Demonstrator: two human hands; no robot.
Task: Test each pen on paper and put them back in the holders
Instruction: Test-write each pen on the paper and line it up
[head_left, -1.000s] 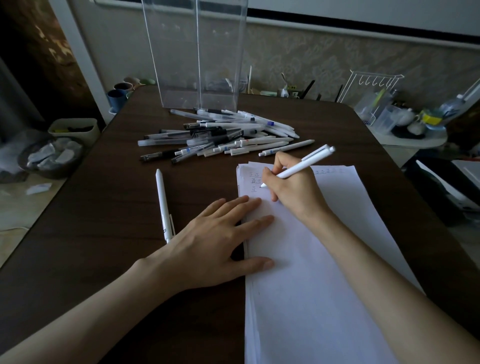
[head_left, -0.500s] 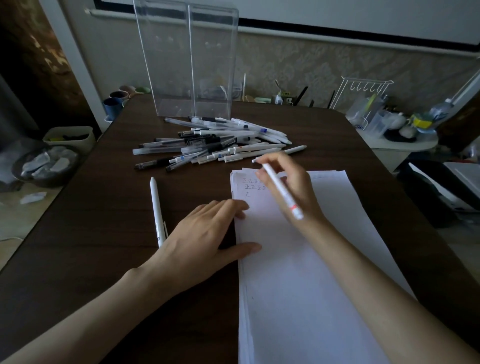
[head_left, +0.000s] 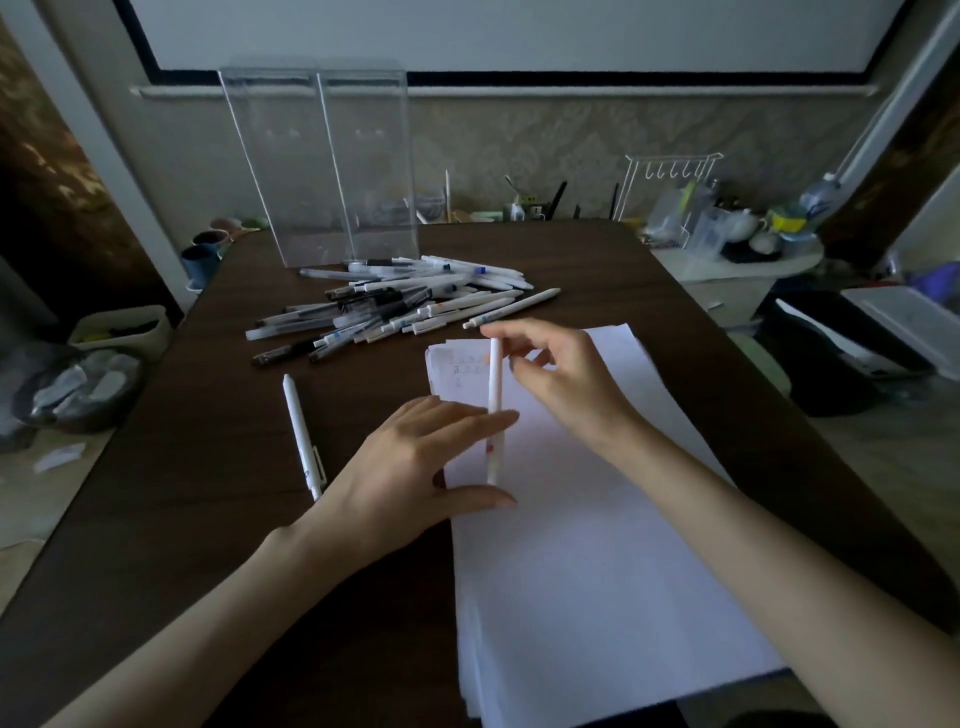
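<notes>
A dark wooden table (head_left: 182, 493) fills the dim room, with a stack of white paper (head_left: 597, 571) at 5 o'clock. The left hand (head_left: 410, 467) lies flat on the paper's left edge, fingers spread and gripping nothing. A white pen (head_left: 495, 410) stands nearly upright just past its fingertips, pinched near its top by the right hand (head_left: 561, 379), the other fingers loosely apart. Another white pen (head_left: 303, 436) lies at 9 o'clock. Farther, at 12 o'clock, lie a pile of pens (head_left: 400, 306) and the clear holders (head_left: 322, 166).
</notes>
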